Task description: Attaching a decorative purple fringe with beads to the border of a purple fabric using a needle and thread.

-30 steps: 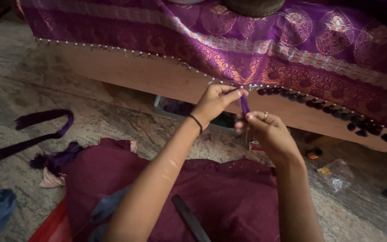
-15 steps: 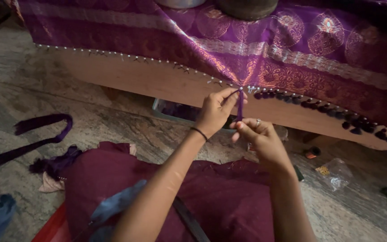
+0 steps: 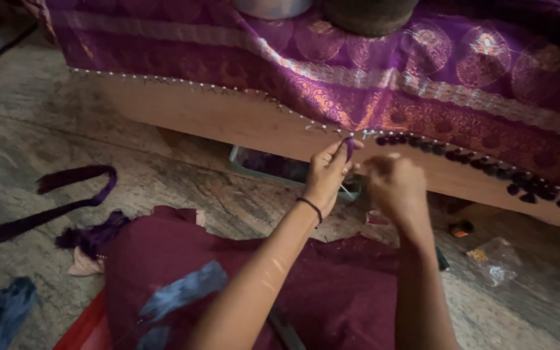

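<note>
Stone floor (image 3: pixel 163 175), purple tassel (image 3: pixel 349 148) vertical, left hand (image 3: pixel 325 174) pinching

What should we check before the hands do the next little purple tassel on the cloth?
1. Left hand pinches the purple thread tuft at the cloth edge: ok.
2. Right hand close beside it: ok, though blurred.
3. Needle or tool in right hand: cannot tell.
4. Finished tassels hang in a row to the right: ok.
5. Tray of purple thread under the edge, near the hands: ok.
</note>
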